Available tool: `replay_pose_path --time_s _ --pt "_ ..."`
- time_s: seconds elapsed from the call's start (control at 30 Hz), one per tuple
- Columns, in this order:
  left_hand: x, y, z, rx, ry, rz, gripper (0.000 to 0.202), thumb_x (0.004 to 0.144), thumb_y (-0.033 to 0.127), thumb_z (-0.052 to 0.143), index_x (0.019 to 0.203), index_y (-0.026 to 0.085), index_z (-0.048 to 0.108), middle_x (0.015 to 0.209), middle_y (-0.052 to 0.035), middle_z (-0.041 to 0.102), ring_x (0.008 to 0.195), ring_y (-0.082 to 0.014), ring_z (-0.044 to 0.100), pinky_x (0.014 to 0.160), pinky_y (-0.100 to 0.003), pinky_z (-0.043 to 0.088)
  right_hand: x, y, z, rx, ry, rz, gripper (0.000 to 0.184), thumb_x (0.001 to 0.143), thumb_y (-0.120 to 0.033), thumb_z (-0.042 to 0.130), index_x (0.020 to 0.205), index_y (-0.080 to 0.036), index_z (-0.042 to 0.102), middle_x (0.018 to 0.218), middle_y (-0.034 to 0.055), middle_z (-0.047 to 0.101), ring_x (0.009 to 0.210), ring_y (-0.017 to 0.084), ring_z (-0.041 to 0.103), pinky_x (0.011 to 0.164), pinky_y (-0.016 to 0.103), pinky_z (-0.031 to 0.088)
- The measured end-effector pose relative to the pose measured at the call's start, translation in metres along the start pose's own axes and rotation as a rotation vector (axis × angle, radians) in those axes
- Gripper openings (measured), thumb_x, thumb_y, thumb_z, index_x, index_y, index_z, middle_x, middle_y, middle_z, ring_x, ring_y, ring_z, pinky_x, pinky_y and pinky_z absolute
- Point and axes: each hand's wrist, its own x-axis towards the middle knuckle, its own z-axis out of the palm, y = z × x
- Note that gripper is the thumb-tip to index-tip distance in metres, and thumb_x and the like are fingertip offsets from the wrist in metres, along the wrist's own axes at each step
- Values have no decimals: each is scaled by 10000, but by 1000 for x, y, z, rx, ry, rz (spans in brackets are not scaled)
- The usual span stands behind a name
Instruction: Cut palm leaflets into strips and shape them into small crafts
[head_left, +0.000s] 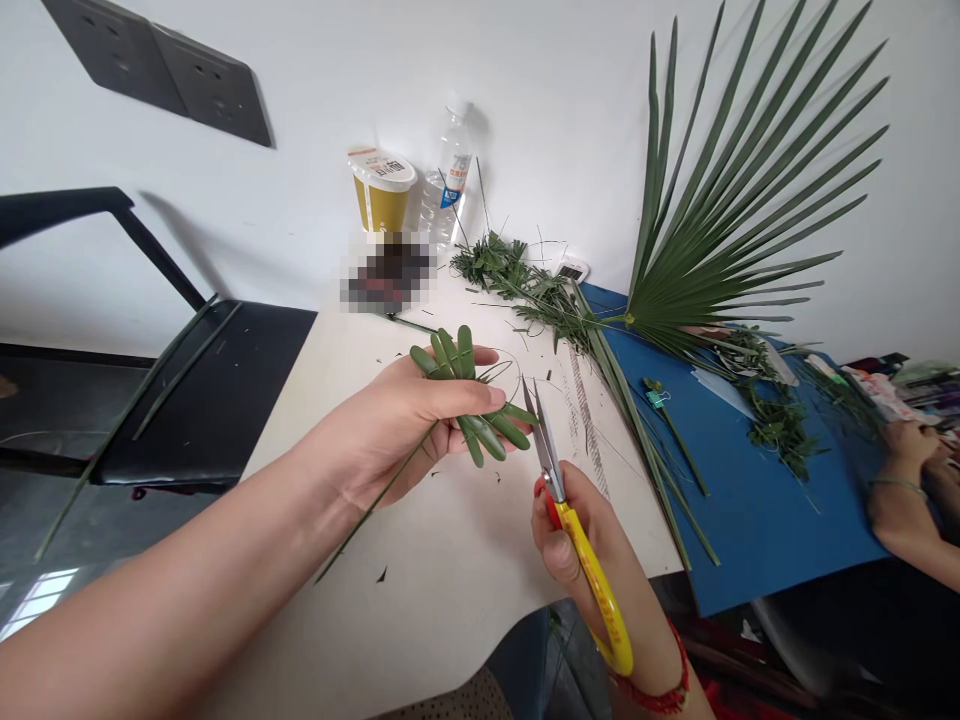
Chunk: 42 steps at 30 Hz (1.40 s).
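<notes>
My left hand (427, 410) is closed on a woven palm-leaf piece (484, 435), its thumb pressed over the middle. Rounded green leaf tips fan out above and below the thumb, and a long thin stem trails down past the wrist. In my right hand (574, 530) is a pair of scissors (551, 455) with yellow and red handles. Its blades point up and are slightly apart, close to the rightmost leaf tip. Whether they touch that tip I cannot tell. A few dark leaf scraps lie on the white table (450, 560) below.
A large palm fan leaf (697, 230) leans at the wall over a blue board (787, 545). Leaf strips (637, 430) and a pile of woven leaves (517, 275) lie behind my hands. A cup (382, 195) and bottle (448, 180) stand at the back. Another person's arm (911, 500) rests at right.
</notes>
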Motion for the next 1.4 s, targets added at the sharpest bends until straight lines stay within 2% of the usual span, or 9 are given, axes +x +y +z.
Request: replay_pose_path --time_s 0.23,0.43,0.57,0.73,1.0,1.27,1.4 --pt "3 0 -6 32 -31 -4 625 750 68 713 1318 112 456 740 -149 776 663 -270 757 636 -318 540 0 3 -2 -59 29 21 430 765 -615 725 899 -248 546 722 -21 468 594 138 426 472 232 382" --pt "3 0 -5 26 -10 9 619 729 77 742 1288 117 478 722 -140 774 662 -278 759 653 -326 551 -6 -9 1 147 -72 70 507 773 -695 678 885 -238 489 749 -40 387 569 91 276 473 213 238" --pt "3 -3 -3 25 29 30 560 732 83 750 1236 127 511 704 -132 768 679 -289 762 631 -313 551 -9 -12 7 176 -101 46 524 811 -722 612 886 -231 448 758 -45 372 557 75 221 468 209 185" --pt "3 -11 2 -32 66 105 467 748 55 731 1171 125 545 702 -121 763 740 -294 768 657 -317 585 -4 -10 17 190 -64 -28 557 786 -752 615 854 -234 422 718 -57 373 535 73 266 455 207 222" --pt "-1 -12 9 -112 83 120 390 772 15 674 1123 129 548 673 -88 746 737 -271 768 629 -306 611 3 -17 25 255 31 24 623 679 -776 695 884 -247 438 698 -71 341 547 82 259 466 209 212" --pt "-1 -13 9 -131 122 110 401 751 22 707 1110 135 569 693 -84 750 737 -280 764 643 -333 619 5 -14 28 184 73 26 655 679 -812 659 924 -244 444 680 -75 353 532 78 256 460 216 207" --pt "-2 -13 9 -127 144 107 415 745 22 723 1114 145 580 712 -79 756 754 -275 765 654 -325 614 5 -18 27 153 65 -5 599 714 -782 656 919 -257 453 690 -64 372 522 90 301 452 227 268"
